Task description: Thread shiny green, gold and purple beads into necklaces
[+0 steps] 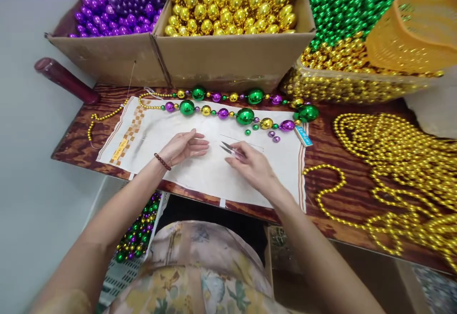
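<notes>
Scissors (232, 150) sat gripped in the fingers of the right hand (252, 164), their blades slightly parted and pointing toward the left hand (187, 147), whose fingers were loosely spread above a white cloth (200, 176) on the bench (71, 145). Beyond both hands, a strand of green, gold and purple beads (245, 116) lay doubled in two rows along the cloth's far edge, with a few loose beads (276, 139) just beside its nearer row. Cardboard boxes (228, 62) of gold and purple beads stood behind.
</notes>
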`<state>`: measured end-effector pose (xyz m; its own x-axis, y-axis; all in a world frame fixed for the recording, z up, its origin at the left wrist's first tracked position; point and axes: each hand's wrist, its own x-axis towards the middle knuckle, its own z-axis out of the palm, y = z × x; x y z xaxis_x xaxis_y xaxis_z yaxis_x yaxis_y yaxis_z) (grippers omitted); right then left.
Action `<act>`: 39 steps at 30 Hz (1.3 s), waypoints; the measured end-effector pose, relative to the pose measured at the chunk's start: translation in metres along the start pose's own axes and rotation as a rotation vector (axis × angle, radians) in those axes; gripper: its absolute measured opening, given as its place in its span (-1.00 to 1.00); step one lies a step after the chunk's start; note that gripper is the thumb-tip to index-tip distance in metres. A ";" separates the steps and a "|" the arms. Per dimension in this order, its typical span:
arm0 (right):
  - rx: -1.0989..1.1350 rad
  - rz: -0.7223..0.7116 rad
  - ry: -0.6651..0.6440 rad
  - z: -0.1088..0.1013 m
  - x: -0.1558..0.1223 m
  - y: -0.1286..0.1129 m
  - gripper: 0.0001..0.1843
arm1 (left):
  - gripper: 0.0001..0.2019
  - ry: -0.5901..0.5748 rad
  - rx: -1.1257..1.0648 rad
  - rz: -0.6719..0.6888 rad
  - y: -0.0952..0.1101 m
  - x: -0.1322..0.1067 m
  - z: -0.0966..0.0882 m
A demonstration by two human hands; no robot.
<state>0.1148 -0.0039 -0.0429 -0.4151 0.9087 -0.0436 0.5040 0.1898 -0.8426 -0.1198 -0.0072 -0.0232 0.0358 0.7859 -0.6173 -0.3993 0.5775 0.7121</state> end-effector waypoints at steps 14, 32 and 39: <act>0.132 0.021 -0.088 0.039 0.034 0.007 -0.62 | -0.86 -0.117 0.017 0.045 -0.013 -0.001 -0.015; -0.409 -0.036 -0.190 0.003 0.037 0.006 -0.72 | -0.86 0.217 0.313 0.291 -0.012 0.014 -0.023; -0.525 -0.010 -0.319 0.018 0.040 -0.018 -0.75 | -0.84 0.235 0.246 0.229 -0.005 0.010 -0.025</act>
<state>0.0753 0.0222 -0.0392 -0.5873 0.7651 -0.2642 0.7710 0.4295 -0.4701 -0.1408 -0.0077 -0.0412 -0.2500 0.8450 -0.4726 -0.1405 0.4513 0.8812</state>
